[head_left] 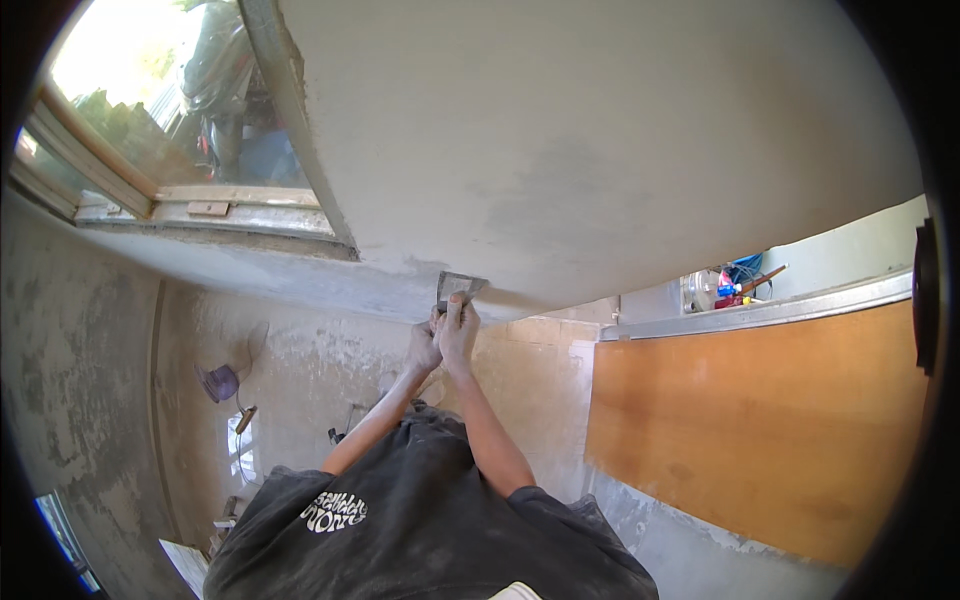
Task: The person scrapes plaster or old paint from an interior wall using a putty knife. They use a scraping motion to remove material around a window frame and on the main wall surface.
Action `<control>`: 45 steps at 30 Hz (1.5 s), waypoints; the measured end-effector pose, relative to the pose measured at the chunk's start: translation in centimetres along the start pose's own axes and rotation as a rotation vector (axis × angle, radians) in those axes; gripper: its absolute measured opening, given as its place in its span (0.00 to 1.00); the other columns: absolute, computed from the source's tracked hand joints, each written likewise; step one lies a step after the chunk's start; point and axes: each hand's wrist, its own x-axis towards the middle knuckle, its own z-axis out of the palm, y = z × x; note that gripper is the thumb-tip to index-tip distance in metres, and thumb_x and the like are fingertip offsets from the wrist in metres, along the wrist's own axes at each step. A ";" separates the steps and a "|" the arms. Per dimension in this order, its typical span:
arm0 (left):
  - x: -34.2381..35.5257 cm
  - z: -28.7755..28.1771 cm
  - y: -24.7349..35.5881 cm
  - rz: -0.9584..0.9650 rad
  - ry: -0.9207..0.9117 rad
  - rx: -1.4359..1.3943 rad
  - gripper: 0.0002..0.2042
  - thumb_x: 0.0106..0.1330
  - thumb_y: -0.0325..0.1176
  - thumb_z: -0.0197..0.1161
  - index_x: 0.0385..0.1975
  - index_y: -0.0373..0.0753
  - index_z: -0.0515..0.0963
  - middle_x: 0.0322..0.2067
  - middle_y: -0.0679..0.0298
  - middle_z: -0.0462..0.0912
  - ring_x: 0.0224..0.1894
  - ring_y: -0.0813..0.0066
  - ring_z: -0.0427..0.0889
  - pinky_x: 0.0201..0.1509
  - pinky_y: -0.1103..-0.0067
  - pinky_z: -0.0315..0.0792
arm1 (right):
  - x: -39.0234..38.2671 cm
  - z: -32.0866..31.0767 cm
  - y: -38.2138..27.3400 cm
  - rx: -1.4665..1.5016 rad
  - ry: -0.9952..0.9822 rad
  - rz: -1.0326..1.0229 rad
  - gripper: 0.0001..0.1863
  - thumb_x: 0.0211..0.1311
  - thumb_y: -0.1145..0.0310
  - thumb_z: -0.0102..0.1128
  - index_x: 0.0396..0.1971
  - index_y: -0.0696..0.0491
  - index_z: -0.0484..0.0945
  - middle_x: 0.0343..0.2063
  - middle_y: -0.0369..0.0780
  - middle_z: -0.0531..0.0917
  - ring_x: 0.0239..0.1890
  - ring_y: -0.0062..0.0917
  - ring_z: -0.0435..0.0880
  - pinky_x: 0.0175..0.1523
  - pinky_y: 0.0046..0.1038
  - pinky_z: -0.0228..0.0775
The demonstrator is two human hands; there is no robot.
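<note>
A putty knife (458, 288) with a flat grey blade lies against the lower part of the grey plastered wall (640, 130). My right hand (459, 338) is closed round its handle, the thumb stretched toward the blade. Close against it on the left, my left hand (424, 347) is also closed at the handle, which the fingers mostly hide. Both hands look dusty. A darker, smudged patch (560, 190) marks the wall above the blade.
A framed window (200, 200) is at the upper left. To the right stands an orange-brown wooden panel (750, 430), with bottles and small items (715, 290) on a ledge above it. On the floor at left lie a purple object (217, 383) and a cord with a brown piece (245, 420).
</note>
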 end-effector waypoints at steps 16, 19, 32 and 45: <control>1.7 0.1 1.9 0.039 -0.137 0.055 0.22 0.70 0.43 0.54 0.24 0.27 0.76 0.17 0.60 0.79 0.26 0.82 0.73 0.27 0.74 0.69 | 0.0 1.3 -3.9 -0.086 0.041 -0.128 0.17 0.74 0.60 0.49 0.25 0.53 0.68 0.11 0.30 0.66 0.12 0.12 0.62 0.17 0.20 0.53; 2.3 0.6 3.1 0.109 -0.098 -0.043 0.23 0.71 0.45 0.53 0.24 0.28 0.76 0.17 0.61 0.80 0.26 0.83 0.73 0.26 0.74 0.69 | 0.7 1.3 -2.6 -0.072 0.042 -0.208 0.18 0.74 0.60 0.49 0.24 0.53 0.67 0.11 0.30 0.67 0.11 0.13 0.63 0.17 0.20 0.54; -0.6 -1.0 -1.9 -0.111 -0.152 0.031 0.21 0.69 0.47 0.53 0.40 0.30 0.76 0.24 0.49 0.82 0.32 0.79 0.78 0.32 0.70 0.71 | -0.7 -0.7 2.1 -0.057 0.081 0.043 0.19 0.74 0.56 0.48 0.26 0.55 0.68 0.12 0.33 0.69 0.12 0.15 0.66 0.17 0.21 0.57; 0.7 -1.5 3.3 0.017 -0.074 -0.006 0.20 0.70 0.42 0.55 0.24 0.30 0.76 0.19 0.66 0.78 0.28 0.84 0.71 0.28 0.76 0.68 | -0.4 2.1 -1.8 -0.006 0.056 -0.109 0.18 0.73 0.59 0.49 0.25 0.55 0.68 0.11 0.31 0.67 0.12 0.13 0.65 0.16 0.20 0.54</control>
